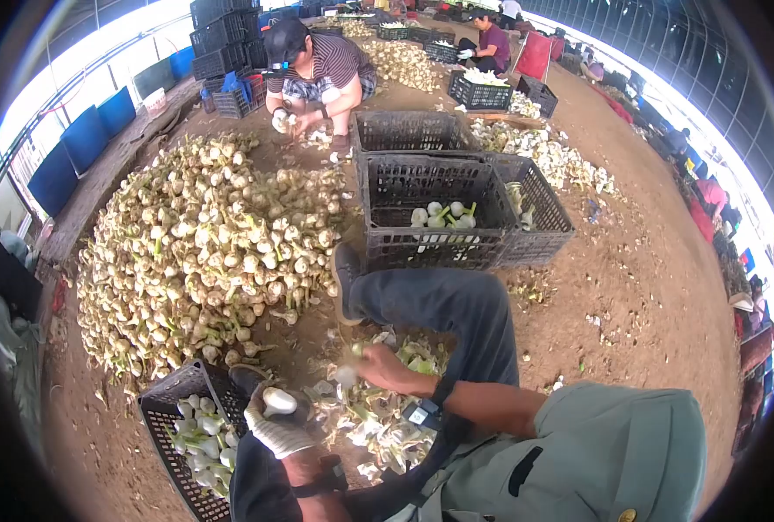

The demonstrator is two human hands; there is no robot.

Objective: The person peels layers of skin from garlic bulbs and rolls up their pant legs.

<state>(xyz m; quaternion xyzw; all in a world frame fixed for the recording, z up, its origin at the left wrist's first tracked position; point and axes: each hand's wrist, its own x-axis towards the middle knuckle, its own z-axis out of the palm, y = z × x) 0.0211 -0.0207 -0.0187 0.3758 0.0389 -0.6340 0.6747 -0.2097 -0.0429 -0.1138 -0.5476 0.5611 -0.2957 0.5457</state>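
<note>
My left hand [275, 432], in a white glove, is closed around a garlic bulb [280, 401] with a smooth white surface. Just to its right, my bare right hand [381, 367] has its fingers curled together. A pale blur shows at those fingertips, too smeared to name. Below the right hand, loose garlic skins and leaf trimmings [395, 428] cover the ground between my legs. Beside my left hand stands a black crate [162, 416] with cleaned white garlic bulbs [206, 442] in it.
A large heap of untrimmed garlic [204, 248] lies ahead on the left. Black crates [435, 248] stand beyond my raised knee, one with several white bulbs [444, 215]. A crouching person [317, 74] works behind the heap; another person [491, 45] sits farther back.
</note>
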